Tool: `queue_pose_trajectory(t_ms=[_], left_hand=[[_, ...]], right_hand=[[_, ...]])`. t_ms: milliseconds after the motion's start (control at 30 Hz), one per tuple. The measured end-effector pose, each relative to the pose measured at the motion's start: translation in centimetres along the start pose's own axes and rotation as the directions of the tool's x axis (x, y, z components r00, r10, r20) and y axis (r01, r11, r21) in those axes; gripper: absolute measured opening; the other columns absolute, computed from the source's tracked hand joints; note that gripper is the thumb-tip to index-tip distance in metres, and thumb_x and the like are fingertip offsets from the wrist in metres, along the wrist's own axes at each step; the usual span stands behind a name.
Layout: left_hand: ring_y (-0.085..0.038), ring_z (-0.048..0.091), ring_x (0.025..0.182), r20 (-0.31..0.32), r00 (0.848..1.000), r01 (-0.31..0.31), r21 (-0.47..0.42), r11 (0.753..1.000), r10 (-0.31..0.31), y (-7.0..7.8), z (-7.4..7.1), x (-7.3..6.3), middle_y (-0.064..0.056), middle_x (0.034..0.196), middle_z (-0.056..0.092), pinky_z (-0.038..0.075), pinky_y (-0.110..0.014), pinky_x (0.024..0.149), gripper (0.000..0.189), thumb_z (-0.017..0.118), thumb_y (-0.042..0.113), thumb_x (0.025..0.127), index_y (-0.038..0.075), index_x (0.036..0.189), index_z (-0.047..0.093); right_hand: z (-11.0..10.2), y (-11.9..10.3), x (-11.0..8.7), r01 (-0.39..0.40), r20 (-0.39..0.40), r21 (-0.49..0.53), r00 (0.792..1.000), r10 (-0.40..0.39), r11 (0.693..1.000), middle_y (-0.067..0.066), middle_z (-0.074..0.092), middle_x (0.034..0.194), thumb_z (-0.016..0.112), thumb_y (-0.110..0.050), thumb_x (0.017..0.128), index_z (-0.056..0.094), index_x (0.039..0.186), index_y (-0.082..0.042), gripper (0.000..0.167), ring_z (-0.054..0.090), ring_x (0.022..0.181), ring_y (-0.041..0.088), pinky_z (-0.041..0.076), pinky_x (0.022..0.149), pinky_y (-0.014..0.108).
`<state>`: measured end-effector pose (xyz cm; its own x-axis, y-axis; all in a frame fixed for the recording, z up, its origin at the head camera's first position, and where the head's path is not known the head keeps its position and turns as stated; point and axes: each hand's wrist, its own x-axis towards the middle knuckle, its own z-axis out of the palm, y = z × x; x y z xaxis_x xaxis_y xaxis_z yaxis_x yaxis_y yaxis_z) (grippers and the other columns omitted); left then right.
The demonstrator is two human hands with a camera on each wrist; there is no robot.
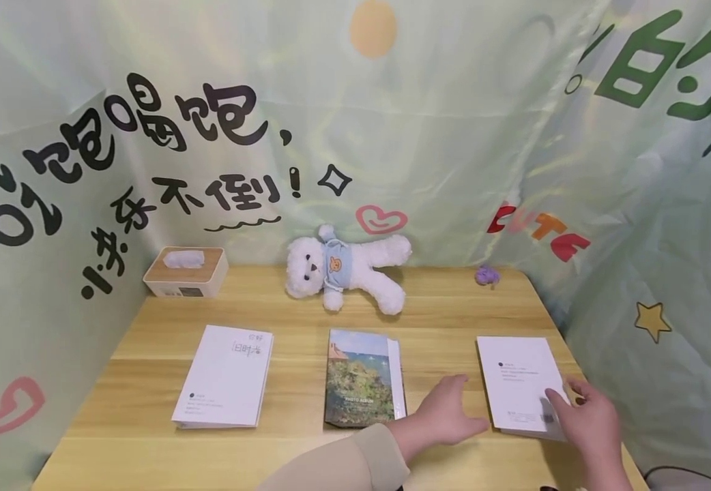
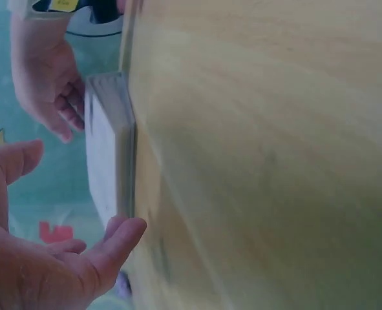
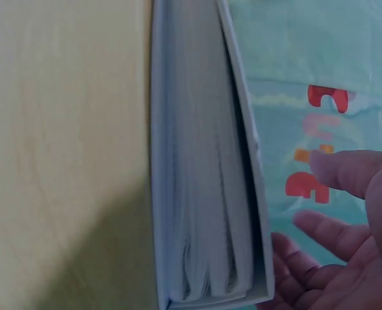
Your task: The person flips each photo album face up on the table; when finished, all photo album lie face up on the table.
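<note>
A white album [image 1: 518, 382] with small print on its cover lies on the right of the table, its thick page block [image 3: 203, 194] showing in the right wrist view. My right hand [image 1: 591, 423] is at its right edge, thumb reaching over the cover, fingers loosely spread beside it. On the other side, my left hand [image 1: 444, 412] stretches toward the album's lower left corner, thumb and fingers apart, holding nothing. Left of that hand lies a photo album [image 1: 358, 382] with a painted landscape cover. Another white album [image 1: 226, 375] with handwriting at its top lies farther left.
A white plush bear [image 1: 355, 269] in a blue shirt lies along the back of the wooden table [image 1: 294, 450]. A tissue box [image 1: 186, 273] stands at the back left, a small purple item [image 1: 486, 275] at the back right. Printed cloth [image 1: 454, 136] hangs around the table.
</note>
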<state>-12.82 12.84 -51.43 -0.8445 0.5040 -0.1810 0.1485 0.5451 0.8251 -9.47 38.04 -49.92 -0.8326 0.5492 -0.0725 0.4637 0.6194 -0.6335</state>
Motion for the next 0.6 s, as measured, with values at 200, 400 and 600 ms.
queue_pose_trajectory(t_ms=[200,400,600], left_hand=[[-0.019,0.061,0.128,0.034,0.999,0.04,-0.013,0.999,-0.039,0.8,1.3,1.0,-0.001,0.14,0.065,0.051,-0.036,0.107,0.081,0.09,0.037,0.083,0.012,0.152,0.054],[-0.012,0.062,0.123,0.102,0.995,0.016,-0.061,0.998,-0.01,1.5,2.5,1.7,0.004,0.137,0.066,0.051,-0.029,0.103,0.074,0.091,0.03,0.083,0.015,0.148,0.058],[-0.002,0.062,0.102,0.146,0.989,-0.029,-0.05,0.998,0.036,1.8,3.3,2.4,0.008,0.112,0.071,0.051,-0.02,0.091,0.06,0.09,0.028,0.084,0.011,0.136,0.065]], right_hand=[[0.3,1.1,0.7,-0.083,0.09,0.006,0.993,0.082,0.997,0.045,0.039,0.149,0.069,-0.028,0.099,0.038,0.148,0.021,0.075,0.046,0.133,0.059,0.04,0.11,0.066],[0.7,2.2,0.8,-0.127,0.13,0.021,0.984,0.123,0.992,0.046,0.042,0.145,0.067,-0.029,0.1,0.037,0.147,0.024,0.077,0.044,0.134,0.059,0.037,0.112,0.066],[0.6,2.4,1.1,-0.109,0.167,-0.036,0.979,0.113,0.993,0.045,0.042,0.147,0.064,-0.036,0.102,0.042,0.144,0.025,0.077,0.044,0.133,0.06,0.039,0.109,0.067]])
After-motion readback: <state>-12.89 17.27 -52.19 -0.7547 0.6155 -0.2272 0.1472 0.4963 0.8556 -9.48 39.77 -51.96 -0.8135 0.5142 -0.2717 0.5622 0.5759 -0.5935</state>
